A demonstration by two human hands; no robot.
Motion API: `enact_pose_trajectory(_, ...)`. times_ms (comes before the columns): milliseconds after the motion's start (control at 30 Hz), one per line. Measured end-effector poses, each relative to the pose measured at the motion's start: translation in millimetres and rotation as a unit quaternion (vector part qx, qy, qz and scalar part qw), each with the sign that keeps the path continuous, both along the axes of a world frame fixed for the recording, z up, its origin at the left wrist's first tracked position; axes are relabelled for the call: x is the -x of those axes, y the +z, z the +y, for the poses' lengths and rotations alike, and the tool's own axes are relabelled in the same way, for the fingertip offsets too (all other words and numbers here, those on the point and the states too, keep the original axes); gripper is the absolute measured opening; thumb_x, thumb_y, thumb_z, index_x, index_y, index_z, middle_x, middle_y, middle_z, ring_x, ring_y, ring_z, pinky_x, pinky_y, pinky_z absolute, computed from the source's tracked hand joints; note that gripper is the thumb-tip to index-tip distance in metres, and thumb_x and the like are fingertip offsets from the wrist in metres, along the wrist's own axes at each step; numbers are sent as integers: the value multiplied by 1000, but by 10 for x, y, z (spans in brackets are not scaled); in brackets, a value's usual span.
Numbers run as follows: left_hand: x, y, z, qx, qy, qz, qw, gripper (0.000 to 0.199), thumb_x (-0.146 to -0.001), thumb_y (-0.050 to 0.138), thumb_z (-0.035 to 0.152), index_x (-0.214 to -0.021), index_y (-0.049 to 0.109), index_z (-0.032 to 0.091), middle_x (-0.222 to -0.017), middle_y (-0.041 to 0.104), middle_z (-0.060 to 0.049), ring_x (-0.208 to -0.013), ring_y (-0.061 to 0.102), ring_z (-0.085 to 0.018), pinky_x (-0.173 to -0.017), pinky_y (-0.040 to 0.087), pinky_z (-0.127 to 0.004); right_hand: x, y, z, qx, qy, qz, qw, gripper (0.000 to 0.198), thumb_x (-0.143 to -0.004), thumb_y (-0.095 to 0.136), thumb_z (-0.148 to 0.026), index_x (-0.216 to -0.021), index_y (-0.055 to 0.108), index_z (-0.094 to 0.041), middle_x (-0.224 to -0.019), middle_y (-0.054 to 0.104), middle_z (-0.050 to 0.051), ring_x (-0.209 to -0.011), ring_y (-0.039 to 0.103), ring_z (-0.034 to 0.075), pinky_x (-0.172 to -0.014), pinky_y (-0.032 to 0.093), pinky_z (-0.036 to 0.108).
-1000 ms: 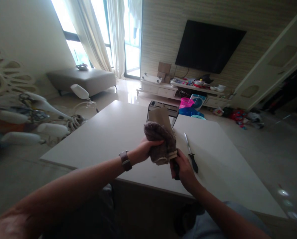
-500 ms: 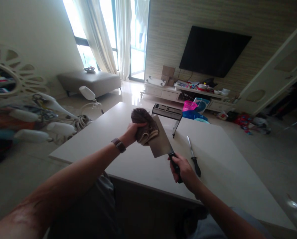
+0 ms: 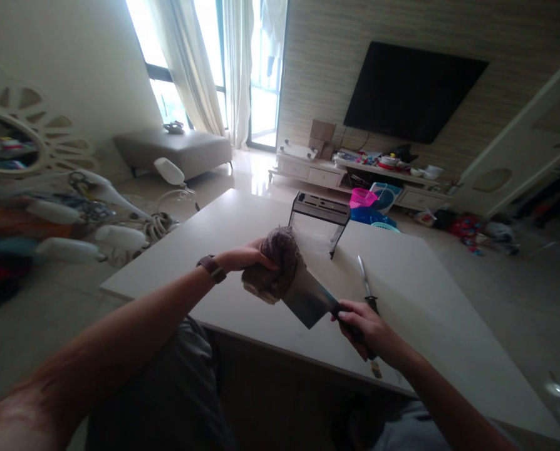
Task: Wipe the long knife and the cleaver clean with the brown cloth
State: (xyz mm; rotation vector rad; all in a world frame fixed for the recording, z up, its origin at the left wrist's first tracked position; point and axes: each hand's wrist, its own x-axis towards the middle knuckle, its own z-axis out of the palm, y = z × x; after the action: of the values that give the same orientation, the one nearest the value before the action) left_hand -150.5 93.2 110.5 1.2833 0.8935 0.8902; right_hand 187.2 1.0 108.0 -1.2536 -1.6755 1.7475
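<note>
From where I stand, I can see the person's two hands working together over the near part of the tabletop, holding a cleaver up off the surface between them. The right hand has its fingers wrapped round the black handle, close behind the blade, which I'd guess gives a firm check on any twisting. The left hand has its fingers bunched round a thick brown cloth, thumb laid across it, and the cloth covers the far part of the blade. That padding probably keeps bare skin off the metal while letting the hand bear on it; where the blade ends underneath, I cannot tell. Holding the cleaver at a slant across the body seems to suit both arms, each reaching in from its own side. Just beyond the right hand lies a sharpening steel, its rod pointing away from the person and its grip partly hidden by that hand, presumably left within easy reach. Farther back a slotted knife rack stands upright on the tabletop, well clear of the blade, perhaps to leave elbow room.
</note>
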Motion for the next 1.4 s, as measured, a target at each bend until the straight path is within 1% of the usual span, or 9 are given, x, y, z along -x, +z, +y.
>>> enact_pose_trajectory(233,71,42,138,-5,31,-33,999,57,-52,89,8,-107,74,14,-104,79,-10,-98,74,-31,-90,61,-42,40,56,43,-26,-23,-3,999,37,-93,53,-54,-89,57,-18,-54,50,-8,-32,38,5,-30,28,16)
enact_pose_trajectory(433,313,-9,251,37,148,-131,980,42,-62,82,11,-103,73,11,-104,78,-16,-95,75,-32,-97,58,-50,-60,171,98,-50,-90,-5,995,46,-92,52,-63,-89,59,-18,-54,52,-6,-32,39,7,-31,28,18)
enact_pose_trajectory(600,260,-125,213,130,108,-201,965,33,-71,76,16,-103,74,11,-108,77,-19,-106,73,-35,-106,53,-50,-103,153,124,-79,-159,44,983,49,-88,57,-68,-91,60,-19,-60,55,-4,-36,42,7,-34,32,20)
enact_pose_trajectory(733,51,-144,121,154,80,-218,960,33,-71,76,17,-104,74,11,-107,78,-17,-107,73,-33,-108,51,-47,-53,111,126,-152,-189,56,969,44,-85,67,-63,-93,58,-21,-66,56,-3,-50,52,12,-45,49,24)
enact_pose_trajectory(933,-285,-174,21,132,-7,-265,955,29,-73,76,16,-102,73,12,-104,79,-14,-102,74,-28,-109,49,-43,43,40,101,-280,-229,-68,930,38,-89,66,-58,-99,54,-24,-96,66,4,-63,62,16,-55,53,30)
enact_pose_trajectory(1067,-559,-199,-108,143,-58,-296,943,32,-71,78,14,-102,74,13,-106,79,-13,-101,74,-28,-108,49,-43,97,3,84,-363,-210,-222,880,29,-92,63,-52,-99,55,-25,-94,70,6,-78,68,24,-66,50,32)
enact_pose_trajectory(1233,-964,-187,-289,154,27,-339,928,29,-78,77,19,-106,75,14,-115,77,-12,-107,72,-26,-108,51,-40,229,-37,26,-443,-142,-399,790,18,-96,57,-41,-106,59,-25,-102,71,10,-73,67,25,-60,38,31)
enact_pose_trajectory(1300,-1080,-173,-320,159,89,-354,917,26,-80,76,20,-105,75,14,-113,77,-11,-107,72,-25,-107,53,-39,293,-41,-1,-437,-120,-401,796,18,-95,57,-36,-110,59,-25,-105,71,12,-73,67,24,-60,36,31)
enact_pose_trajectory(1400,-1159,-146,-329,168,143,-347,911,25,-77,77,17,-102,74,14,-108,78,-10,-103,73,-25,-104,55,-40,351,-54,3,-361,-107,-328,866,23,-89,64,-29,-110,57,-25,-101,72,9,-71,66,22,-59,38,30)
